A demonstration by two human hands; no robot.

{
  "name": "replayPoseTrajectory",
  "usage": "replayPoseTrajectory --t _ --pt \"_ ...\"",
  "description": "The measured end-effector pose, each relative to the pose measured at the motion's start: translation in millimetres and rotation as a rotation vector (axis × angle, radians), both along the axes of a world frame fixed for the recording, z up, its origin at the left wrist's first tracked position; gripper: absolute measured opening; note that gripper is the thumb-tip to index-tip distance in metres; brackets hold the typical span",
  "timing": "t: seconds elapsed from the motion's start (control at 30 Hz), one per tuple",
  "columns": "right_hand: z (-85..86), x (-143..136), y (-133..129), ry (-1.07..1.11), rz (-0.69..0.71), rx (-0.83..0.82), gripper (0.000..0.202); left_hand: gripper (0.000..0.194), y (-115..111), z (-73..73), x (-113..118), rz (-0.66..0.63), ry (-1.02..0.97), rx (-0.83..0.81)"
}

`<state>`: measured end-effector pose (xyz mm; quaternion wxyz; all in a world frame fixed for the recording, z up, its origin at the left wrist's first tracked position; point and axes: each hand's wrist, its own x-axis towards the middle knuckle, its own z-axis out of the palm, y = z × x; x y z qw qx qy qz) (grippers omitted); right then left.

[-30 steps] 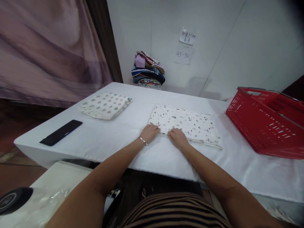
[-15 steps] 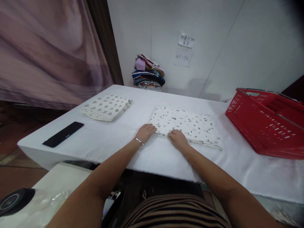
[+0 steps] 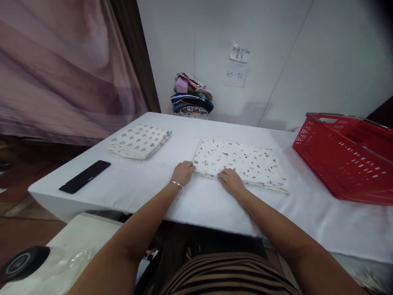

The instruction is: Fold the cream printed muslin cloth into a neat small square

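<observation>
A folded white cloth with small grey and black prints lies flat on the white-covered table in front of me. At its near left corner rests my left hand, a bracelet on the wrist, fingers stretched out and the tips touching the cloth's edge. My right hand is closed over the middle of the near edge, fingers on top and thumb by the fold; what lies under them is partly hidden. Farther left sits another folded white cloth with grey hearts.
A black flat slab lies on the table's left side. On the right stands a red plastic basket. Stacked fabrics rise behind the far edge, near paper notes on the wall. A pink curtain hangs at left.
My left hand has slid a little left along the near edge to the cloth's corner. The right hand has stayed at about the same place on the edge.
</observation>
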<state>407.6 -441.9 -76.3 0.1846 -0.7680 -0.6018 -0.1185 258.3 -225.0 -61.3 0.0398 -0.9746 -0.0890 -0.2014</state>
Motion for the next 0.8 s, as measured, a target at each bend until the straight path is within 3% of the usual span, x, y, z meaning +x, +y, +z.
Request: replayPoseTrajectory --t 0.1,0.3,0.47,0.6,0.8 --pt "0.8 0.3 0.1 -0.006 0.002 0.000 0.027 0.024 1.5 -1.3 -0.3 0.051 0.024 -0.074" --pt "1.4 -0.1 -0.8 0.015 0.001 -0.002 0.026 0.030 9.7 -3.2 -8.9 0.077 0.026 -0.438" --pt "-0.2 0.2 -0.9 0.028 -0.003 0.000 0.023 0.027 3.9 3.8 -8.4 -0.028 -0.055 -0.349" --pt "-1.0 1.2 -1.9 0.036 0.000 0.010 0.023 0.022 -2.6 8.3 1.4 -0.118 -0.011 -0.263" --pt "-3.1 4.5 -3.9 0.060 0.033 0.042 0.025 0.019 2.9 3.5 10.2 -0.140 0.020 -0.292"
